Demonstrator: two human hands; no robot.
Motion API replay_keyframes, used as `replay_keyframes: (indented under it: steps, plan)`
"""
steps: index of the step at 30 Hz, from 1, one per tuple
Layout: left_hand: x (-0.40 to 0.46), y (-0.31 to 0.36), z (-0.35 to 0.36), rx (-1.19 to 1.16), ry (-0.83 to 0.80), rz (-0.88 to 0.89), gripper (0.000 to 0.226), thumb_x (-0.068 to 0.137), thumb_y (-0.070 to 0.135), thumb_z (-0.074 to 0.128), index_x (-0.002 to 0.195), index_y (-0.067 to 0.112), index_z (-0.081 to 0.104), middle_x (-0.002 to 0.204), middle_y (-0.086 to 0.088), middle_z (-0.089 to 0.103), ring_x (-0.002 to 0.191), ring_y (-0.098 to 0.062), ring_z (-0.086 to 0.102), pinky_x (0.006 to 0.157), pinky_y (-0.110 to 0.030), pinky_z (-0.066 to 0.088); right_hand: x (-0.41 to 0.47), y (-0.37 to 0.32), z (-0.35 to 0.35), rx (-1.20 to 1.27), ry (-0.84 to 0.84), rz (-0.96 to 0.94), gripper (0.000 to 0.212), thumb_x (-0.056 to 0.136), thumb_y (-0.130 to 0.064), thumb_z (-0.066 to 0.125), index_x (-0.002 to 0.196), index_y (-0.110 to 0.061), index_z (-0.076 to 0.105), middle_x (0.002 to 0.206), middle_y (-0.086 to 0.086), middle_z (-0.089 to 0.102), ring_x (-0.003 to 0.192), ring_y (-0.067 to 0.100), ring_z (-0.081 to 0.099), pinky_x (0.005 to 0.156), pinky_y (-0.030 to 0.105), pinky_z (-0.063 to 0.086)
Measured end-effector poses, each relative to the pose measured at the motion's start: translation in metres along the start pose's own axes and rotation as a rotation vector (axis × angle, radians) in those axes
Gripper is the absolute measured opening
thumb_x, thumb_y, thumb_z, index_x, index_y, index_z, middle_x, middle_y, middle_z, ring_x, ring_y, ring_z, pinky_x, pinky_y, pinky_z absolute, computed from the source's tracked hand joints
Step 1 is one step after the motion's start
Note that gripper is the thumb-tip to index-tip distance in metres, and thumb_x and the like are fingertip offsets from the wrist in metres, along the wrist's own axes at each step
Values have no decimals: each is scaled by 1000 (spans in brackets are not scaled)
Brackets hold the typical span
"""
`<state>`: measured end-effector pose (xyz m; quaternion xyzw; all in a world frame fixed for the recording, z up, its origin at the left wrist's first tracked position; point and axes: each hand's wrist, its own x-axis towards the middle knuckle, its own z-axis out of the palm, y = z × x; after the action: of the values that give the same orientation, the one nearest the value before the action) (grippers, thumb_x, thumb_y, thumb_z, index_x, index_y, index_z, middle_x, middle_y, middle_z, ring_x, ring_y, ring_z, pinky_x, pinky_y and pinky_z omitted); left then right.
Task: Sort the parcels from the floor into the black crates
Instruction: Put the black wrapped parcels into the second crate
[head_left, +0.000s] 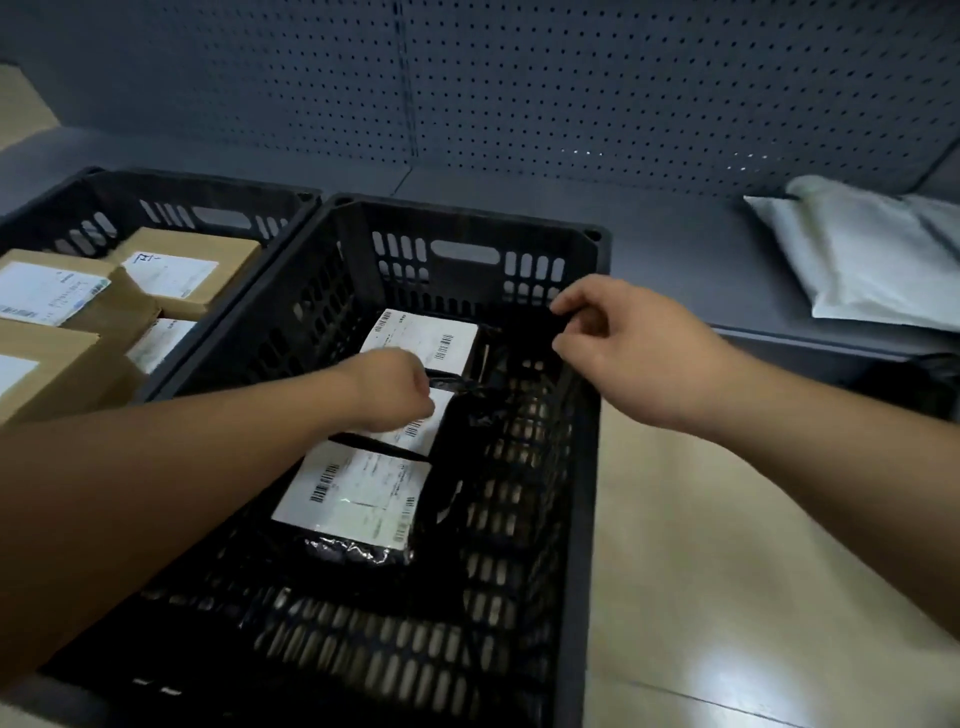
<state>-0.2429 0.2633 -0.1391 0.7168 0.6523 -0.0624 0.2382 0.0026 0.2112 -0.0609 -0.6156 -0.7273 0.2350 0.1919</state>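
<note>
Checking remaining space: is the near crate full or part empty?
Part empty. The near crate holds black labelled parcels along its left side; bare slotted floor shows in front.

Left grip (395, 387) curled, seemingly pinching; right grip (618, 345) half-curled.

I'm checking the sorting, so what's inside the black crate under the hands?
The black crate holds black poly parcels with white shipping labels. The left hand covers part of one; anything beneath them is hidden.
</note>
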Motion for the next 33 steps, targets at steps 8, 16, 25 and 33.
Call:
replay_keyframes:
  steps: [8,16,25,33]
  plan:
    - [-13,106,-22,-327,393,200,7,87,29,58,85,30,65,67,9,66,50,-4,57,53,-22,42,-53,80,-49,-47,145,93,33,91,-41,59,123,-32,57,106,-10,61,99,11,59,86,28,43]
    - [-27,203,-2,-366,405,419,7,86,28,60,90,33,63,77,9,66,63,-5,60,59,-25,51,-92,152,-72,-121,189,151,37,91,-39,61,125,-26,55,109,-7,56,96,7,50,85,21,35]
    - [-23,307,99,-299,83,380,11,82,28,62,93,28,61,82,9,68,75,-17,66,71,-28,53,-140,244,-90,-11,224,475,39,90,-41,57,125,-24,56,115,2,61,106,21,58,92,29,44]
    - [-41,399,180,-475,-161,309,5,87,26,61,91,28,60,82,4,67,60,-16,62,49,-19,42,-208,348,-129,67,255,821,28,97,-33,51,80,-11,53,70,4,56,71,26,55,61,33,40]
